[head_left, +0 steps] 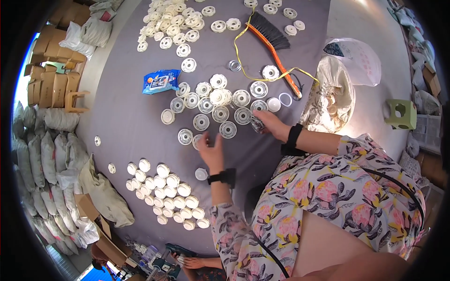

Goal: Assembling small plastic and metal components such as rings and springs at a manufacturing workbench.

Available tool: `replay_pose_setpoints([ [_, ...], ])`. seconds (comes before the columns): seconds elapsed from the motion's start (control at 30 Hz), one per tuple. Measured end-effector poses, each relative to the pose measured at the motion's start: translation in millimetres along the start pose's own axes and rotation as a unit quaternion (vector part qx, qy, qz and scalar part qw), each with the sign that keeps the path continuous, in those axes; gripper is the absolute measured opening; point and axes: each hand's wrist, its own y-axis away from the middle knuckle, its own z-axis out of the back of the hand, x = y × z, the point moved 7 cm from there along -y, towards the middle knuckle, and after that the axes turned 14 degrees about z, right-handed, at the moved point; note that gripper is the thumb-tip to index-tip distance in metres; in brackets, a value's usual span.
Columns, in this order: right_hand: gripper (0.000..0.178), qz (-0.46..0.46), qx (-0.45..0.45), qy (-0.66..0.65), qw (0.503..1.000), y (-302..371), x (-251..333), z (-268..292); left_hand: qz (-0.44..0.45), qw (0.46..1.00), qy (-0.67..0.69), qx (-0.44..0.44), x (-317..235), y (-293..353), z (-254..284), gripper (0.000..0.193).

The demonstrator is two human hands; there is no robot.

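Observation:
My right hand [273, 125] is closed around a shiny silver piece [257, 124], partly hidden by the fingers, at the right edge of a cluster of discs. My left hand [212, 151] has its thumb and fingers apart, with nothing visible between them. Beside its fingertips lies a partly covered round disc [197, 142], and left of that a silver-centred disc [185, 136]. Ahead of both hands are several white-rimmed discs with silver centres [220, 114]. A small stack of cream discs [218, 97] stands among them. A white round cap [201, 174] lies beside my left wrist.
Cream wheel-shaped parts [171, 21] are heaped at the far left. White round pieces [169, 191] stand grouped near left. A blue wipes packet [161, 82], an orange-handled brush [272, 47] and a yellow strap [241, 58] lie beyond. A sack [330, 93] stands right; another person's hand [192, 262] shows below.

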Motion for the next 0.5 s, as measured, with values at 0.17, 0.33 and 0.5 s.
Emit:
replay_pose_setpoints([
  [0.17, 0.040, 0.030, 0.006, -0.009, 1.000, -6, 7, -29, -0.025, 0.968, 0.148, 0.199, -50, 60, -56, 0.045],
  [0.33, 0.046, 0.016, 0.054, 0.090, 0.994, -16, 8, -33, 0.060, 0.962, 0.183, 0.194, -35, 51, -68, 0.037],
  [0.5, 0.047, -0.028, 0.072, 0.056, 0.995, -16, 15, -38, 0.105, 0.946, 0.271, 0.141, -34, 50, -70, 0.031],
])
